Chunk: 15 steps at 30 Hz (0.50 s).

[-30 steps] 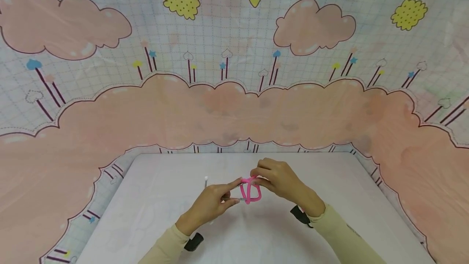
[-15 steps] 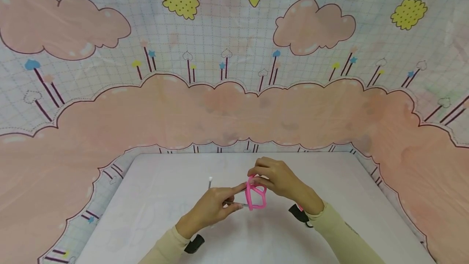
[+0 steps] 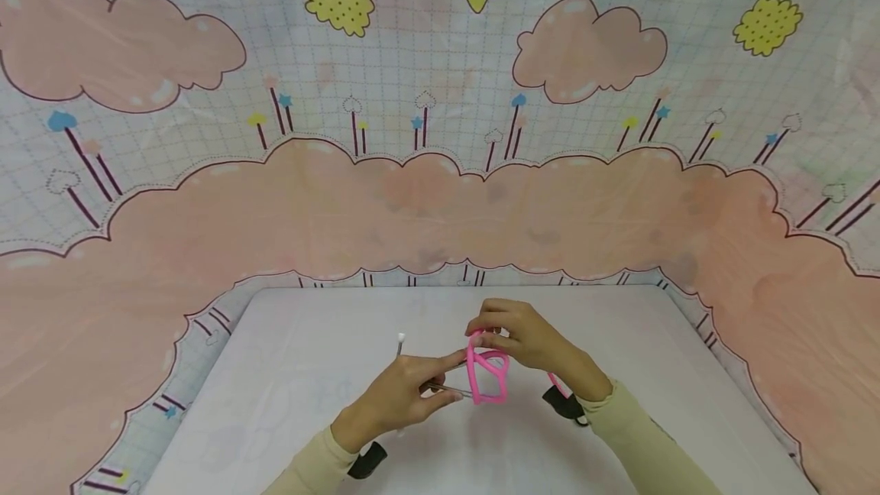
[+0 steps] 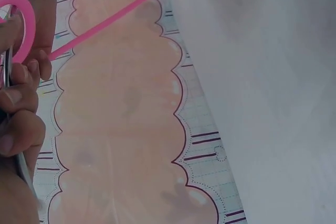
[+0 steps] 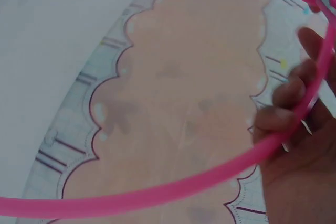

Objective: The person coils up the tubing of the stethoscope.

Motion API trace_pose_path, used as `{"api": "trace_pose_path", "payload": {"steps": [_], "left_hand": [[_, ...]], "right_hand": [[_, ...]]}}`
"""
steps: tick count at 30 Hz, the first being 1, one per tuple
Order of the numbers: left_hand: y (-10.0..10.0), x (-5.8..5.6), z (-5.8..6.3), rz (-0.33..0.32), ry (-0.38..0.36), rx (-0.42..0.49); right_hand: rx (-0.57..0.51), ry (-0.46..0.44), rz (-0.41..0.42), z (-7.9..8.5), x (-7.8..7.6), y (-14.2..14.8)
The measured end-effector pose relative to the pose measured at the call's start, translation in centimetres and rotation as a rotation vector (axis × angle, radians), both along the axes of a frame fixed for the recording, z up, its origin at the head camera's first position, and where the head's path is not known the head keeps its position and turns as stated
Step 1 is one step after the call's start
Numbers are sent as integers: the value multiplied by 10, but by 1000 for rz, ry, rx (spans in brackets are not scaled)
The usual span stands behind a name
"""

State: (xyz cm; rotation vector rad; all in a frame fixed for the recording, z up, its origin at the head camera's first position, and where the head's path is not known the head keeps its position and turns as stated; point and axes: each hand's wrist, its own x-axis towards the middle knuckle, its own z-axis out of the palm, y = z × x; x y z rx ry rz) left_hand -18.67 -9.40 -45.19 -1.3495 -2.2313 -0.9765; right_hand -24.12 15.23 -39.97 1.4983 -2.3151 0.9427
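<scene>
My left hand [image 3: 406, 386] grips thin metal rods [image 3: 450, 387], with the thumb and index finger stretched along them to the right. A white-tipped rod end [image 3: 402, 338] sticks up behind that hand. A thick, smooth pink cord [image 3: 472, 374] is looped in several turns about the rods' right ends. At the top of the loops, my right hand [image 3: 519, 333] pinches the cord between thumb and fingers. In the right wrist view, the pink cord [image 5: 157, 191] passes across the right hand's fingers [image 5: 278, 119] and trails off to the lower left.
A white table [image 3: 289, 334] lies below both hands, which are held above it. Black wrist cameras [image 3: 564, 406] hang under the forearms. Behind the table rises a cloud-patterned cloth [image 3: 440, 212]. A long strand of the cord [image 4: 113, 18] crosses the left wrist view.
The left hand, rods and pink loops have shifted right and slightly down. The loops have turned to show a wider opening. More of the pink strand shows beside the right wrist.
</scene>
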Motion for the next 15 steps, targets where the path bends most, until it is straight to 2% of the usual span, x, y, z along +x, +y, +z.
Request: {"api": "trace_pose_path", "payload": {"steps": [4,6,13,15], "left_hand": [[2,3,3,-32,23,26],[3,4,4,-32,21,34],[5,1,3,-36,148,90],[6,0,4,-26,155,103]], "right_hand": [[-15,-165,49,2,1,0],[-25,-206,60,2,1,0],[-63,-306,83,-1,1,-3],[-81,-353,98,-2,0,-3]]}}
